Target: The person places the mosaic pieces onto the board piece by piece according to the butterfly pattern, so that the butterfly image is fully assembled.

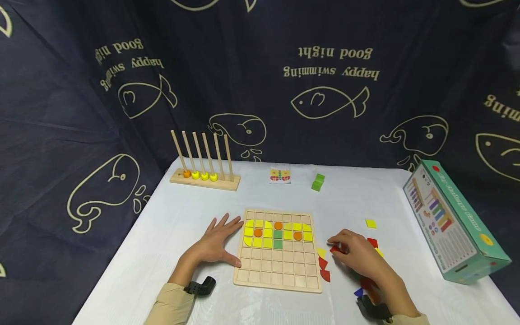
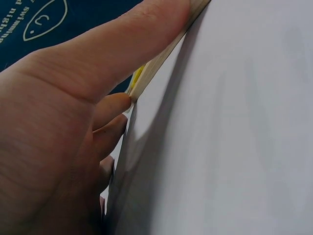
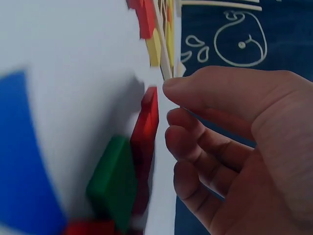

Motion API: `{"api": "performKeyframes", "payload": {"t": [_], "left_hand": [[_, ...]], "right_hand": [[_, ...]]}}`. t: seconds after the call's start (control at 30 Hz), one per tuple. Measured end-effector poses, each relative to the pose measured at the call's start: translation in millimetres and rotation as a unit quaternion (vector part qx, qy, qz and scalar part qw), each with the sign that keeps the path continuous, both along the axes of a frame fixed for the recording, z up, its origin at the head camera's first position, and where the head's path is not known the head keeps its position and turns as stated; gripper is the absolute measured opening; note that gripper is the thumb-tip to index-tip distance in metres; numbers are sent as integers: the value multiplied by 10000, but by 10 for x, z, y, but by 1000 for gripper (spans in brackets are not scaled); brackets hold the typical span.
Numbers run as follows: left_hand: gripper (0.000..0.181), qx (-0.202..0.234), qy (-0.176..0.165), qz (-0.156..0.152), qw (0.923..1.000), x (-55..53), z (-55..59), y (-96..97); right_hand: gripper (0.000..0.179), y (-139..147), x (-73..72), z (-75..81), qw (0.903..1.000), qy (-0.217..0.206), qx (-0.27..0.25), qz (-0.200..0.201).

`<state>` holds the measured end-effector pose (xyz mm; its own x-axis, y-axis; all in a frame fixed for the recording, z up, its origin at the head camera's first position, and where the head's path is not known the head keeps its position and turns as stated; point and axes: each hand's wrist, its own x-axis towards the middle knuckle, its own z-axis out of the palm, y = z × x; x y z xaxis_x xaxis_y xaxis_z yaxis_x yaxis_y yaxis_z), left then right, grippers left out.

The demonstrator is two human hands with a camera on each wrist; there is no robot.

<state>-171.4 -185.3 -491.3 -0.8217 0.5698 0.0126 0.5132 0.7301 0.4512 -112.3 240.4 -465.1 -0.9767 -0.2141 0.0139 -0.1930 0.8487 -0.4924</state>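
Observation:
A wooden grid board (image 1: 280, 267) lies flat on the table, with several yellow pieces (image 1: 257, 242), three orange discs (image 1: 298, 236) and two green squares (image 1: 277, 244) in its upper cells. My left hand (image 1: 215, 241) is spread along the board's left side; its thumb (image 2: 122, 39) touches the board's edge. To the right of the board, my right hand (image 1: 357, 253) hovers low with loosely bent fingers over a red piece (image 1: 335, 248). In the right wrist view nothing sits between thumb and fingertips, and a red piece (image 3: 146, 132) and a green block (image 3: 115, 181) lie beside them.
Loose red quarter pieces (image 1: 325, 275) and a yellow square (image 1: 371, 223) lie right of the board. Behind stand a peg rack (image 1: 205, 180) with beads, a pattern card (image 1: 280, 176) and green blocks (image 1: 318, 182). A box (image 1: 455, 221) occupies the right edge.

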Motion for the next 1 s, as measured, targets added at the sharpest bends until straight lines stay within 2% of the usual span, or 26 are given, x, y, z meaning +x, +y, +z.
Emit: {"api": "performKeyframes", "payload": {"t": [0.33, 0.67, 0.9, 1.0], "left_hand": [[124, -14, -37, 4, 10000, 4, 18, 12], [124, 65, -64, -2, 10000, 5, 32, 21], [124, 64, -94, 31, 9999, 17, 48, 23], [124, 53, -96, 39, 9999, 14, 44, 22]], "right_hand": [[30, 365, 127, -10, 9998, -25, -161, -136], [33, 825, 203, -11, 9970, -57, -355, -689], [35, 1057, 169, -97, 9936, 16, -236, -1103], [41, 1138, 109, -120, 9907, -110, -468, -1272]]}}
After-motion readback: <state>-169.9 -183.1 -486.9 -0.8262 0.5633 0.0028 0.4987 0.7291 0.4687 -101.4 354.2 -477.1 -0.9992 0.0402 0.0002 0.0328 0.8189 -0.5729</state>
